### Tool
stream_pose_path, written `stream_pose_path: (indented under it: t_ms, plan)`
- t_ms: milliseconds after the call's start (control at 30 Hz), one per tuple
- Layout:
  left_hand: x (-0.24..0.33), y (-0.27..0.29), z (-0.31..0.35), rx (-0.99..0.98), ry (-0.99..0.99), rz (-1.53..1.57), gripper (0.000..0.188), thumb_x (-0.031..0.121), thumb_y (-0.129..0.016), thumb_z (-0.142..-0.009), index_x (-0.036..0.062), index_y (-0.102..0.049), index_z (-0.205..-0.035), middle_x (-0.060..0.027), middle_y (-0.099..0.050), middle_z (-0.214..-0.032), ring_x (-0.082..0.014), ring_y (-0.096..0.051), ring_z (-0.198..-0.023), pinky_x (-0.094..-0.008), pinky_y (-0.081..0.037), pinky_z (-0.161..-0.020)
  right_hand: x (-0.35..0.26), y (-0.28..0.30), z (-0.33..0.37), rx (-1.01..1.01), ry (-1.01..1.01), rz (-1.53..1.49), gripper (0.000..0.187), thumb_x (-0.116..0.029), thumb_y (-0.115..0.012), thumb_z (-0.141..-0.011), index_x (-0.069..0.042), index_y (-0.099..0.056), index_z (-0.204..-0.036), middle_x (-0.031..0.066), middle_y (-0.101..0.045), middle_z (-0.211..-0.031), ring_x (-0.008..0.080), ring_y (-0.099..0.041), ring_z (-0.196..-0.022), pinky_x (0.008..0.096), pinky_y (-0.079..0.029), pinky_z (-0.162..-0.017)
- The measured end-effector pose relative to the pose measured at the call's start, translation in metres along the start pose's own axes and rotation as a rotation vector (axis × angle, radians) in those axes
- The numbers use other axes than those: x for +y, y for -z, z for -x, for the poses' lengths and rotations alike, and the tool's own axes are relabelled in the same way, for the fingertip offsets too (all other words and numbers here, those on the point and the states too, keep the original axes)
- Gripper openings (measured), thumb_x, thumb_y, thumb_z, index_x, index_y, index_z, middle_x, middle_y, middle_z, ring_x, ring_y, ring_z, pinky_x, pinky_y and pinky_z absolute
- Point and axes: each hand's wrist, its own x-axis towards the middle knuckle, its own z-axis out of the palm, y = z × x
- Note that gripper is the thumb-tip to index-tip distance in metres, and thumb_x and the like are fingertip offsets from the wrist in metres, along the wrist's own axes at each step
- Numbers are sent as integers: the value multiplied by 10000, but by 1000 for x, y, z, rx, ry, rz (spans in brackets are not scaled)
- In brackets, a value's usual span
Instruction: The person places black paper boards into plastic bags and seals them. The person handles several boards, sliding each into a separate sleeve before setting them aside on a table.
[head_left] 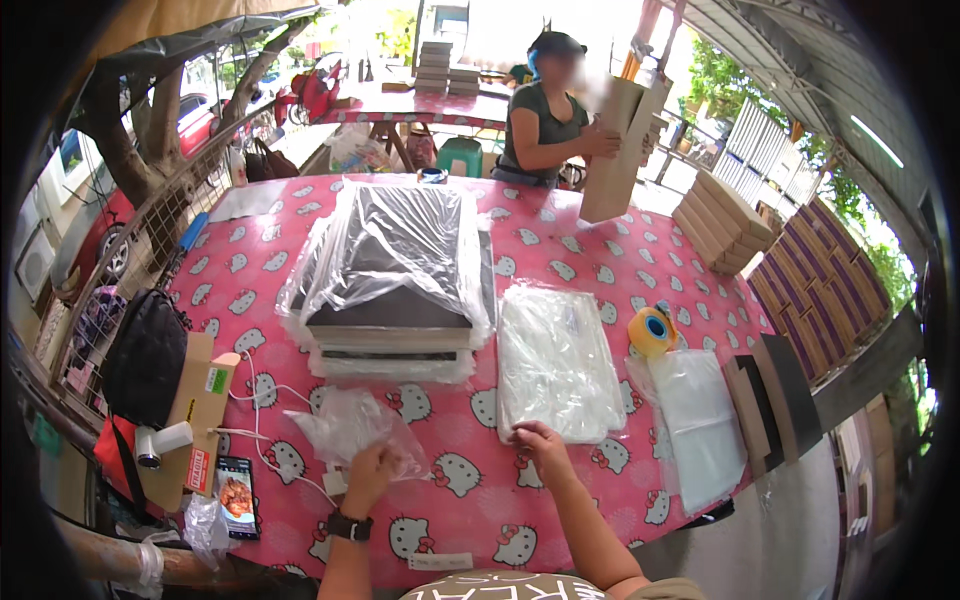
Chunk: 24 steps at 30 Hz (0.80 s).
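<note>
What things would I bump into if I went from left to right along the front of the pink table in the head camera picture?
Black bag → phone → crumpled clear plastic bag held by the left hand → right hand on the flat stack of clear bags → yellow tape roll → brown boards.

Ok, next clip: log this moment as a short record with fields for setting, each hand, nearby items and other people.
Setting: table under a pink patterned cloth, outdoors under a roof
Left hand: gripping a crumpled clear plastic bag
Right hand: fingers on the near edge of a flat stack of clear bags
Nearby: plastic-wrapped stack of dark boards, yellow tape roll, phone
Other people: one person across the table, holding a tall brown carton
</note>
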Motion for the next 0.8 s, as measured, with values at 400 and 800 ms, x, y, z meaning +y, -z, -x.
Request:
stream_pose_path:
  t_ms: [400, 800]
  plan:
    - [83, -64, -40, -243, -35, 11, 257, 11, -586, -655, 15, -582, -911, -91, -607, -801, -184, -573, -733, -285, -444, -694, -37, 67, 82, -162, 304, 583, 262, -139, -597, -772, -25, -557, -1004, 72, -580, -908, 140, -547, -825, 268, -449, -676]
    - [325, -289, 6, -6, -173, 263, 132, 65, -674, -696, -7, -587, -762, 60, -396, -570, -24, -310, -506, -188, -247, -436, -109, 352, 131, 59, 395, 142, 150, 2, -511, -744, -11, -587, -872, 14, -564, -672, 72, -519, -599, 215, -423, -540]
